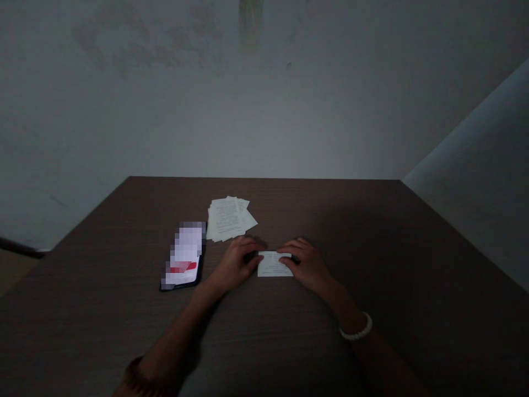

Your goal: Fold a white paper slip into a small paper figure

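A small sheet of printed paper lies in front of me on the table, its far edge between my two hands. My left hand grips its far left corner, thumb on top and fingers curled behind the edge. At the far right corner, my right hand pinches the paper in the same way. It looks folded along the far edge, though my fingers partly cover that side. Beyond my left hand rests a loose, fanned pile of printed paper sheets.
A phone with a lit, partly blurred screen lies left of my left hand. The dark wooden table reaches back to a stained pale wall. A white bracelet circles my right wrist, a dark band my left forearm.
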Demonstrator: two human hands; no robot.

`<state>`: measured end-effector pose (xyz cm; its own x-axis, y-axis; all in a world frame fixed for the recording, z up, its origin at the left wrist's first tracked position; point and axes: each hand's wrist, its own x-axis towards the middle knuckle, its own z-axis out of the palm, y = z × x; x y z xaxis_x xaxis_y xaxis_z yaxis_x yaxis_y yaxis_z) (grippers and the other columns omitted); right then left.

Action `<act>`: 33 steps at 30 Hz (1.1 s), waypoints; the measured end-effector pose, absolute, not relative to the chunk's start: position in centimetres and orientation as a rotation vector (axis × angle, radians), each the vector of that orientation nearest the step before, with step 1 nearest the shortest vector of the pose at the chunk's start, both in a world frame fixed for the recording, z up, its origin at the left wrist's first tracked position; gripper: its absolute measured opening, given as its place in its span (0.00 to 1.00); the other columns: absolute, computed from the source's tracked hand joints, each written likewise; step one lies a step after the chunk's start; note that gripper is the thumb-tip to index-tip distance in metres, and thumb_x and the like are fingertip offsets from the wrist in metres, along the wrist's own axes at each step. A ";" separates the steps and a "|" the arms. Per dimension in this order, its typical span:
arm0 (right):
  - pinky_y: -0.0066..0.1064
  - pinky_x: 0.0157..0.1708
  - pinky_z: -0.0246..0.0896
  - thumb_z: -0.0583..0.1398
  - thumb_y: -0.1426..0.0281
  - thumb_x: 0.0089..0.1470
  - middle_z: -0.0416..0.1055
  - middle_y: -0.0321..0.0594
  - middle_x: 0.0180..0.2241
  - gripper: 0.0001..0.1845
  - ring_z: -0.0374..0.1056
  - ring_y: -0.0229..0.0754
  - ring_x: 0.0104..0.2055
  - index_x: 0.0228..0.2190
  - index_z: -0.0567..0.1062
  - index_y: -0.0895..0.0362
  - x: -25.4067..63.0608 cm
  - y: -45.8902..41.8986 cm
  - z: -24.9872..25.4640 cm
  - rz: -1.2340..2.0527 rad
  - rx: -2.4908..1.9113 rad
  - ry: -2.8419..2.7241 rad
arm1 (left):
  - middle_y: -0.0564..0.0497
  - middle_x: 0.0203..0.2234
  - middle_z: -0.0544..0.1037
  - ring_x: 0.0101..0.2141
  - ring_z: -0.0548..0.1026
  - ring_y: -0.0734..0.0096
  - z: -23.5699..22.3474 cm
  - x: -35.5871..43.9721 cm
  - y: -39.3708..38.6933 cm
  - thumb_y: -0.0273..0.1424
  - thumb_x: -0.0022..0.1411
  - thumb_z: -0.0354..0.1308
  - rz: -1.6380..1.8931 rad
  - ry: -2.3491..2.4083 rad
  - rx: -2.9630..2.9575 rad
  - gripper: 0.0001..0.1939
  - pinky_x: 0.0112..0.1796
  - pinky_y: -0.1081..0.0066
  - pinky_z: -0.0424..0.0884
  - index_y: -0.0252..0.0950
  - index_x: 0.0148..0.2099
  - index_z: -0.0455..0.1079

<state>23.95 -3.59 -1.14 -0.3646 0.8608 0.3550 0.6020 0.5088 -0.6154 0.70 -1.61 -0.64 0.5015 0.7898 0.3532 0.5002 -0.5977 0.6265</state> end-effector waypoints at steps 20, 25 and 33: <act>0.37 0.44 0.62 0.63 0.73 0.57 0.77 0.37 0.38 0.07 0.67 0.43 0.41 0.38 0.79 0.53 23.9 -3.6 -1.0 0.522 -1.169 -2.103 | 0.47 0.38 0.76 0.43 0.72 0.60 -1.1 0.7 -1.5 0.28 0.62 0.61 0.845 1.084 2.379 0.07 0.46 0.59 0.68 0.38 0.44 0.75; 0.36 0.44 0.61 0.63 0.75 0.56 0.77 0.37 0.39 0.08 0.67 0.42 0.41 0.39 0.78 0.53 23.9 -3.6 -1.0 0.516 -1.166 -2.107 | 0.47 0.39 0.76 0.43 0.72 0.60 -1.1 0.8 -1.5 0.29 0.61 0.61 0.830 1.089 2.386 0.07 0.46 0.58 0.68 0.38 0.43 0.75; 0.36 0.45 0.61 0.63 0.75 0.56 0.77 0.37 0.38 0.07 0.68 0.42 0.41 0.38 0.78 0.54 23.9 -3.5 -1.1 0.540 -1.141 -2.094 | 0.48 0.40 0.75 0.43 0.71 0.60 -0.9 0.7 -1.8 0.31 0.60 0.63 0.779 1.084 2.425 0.09 0.46 0.59 0.67 0.37 0.44 0.75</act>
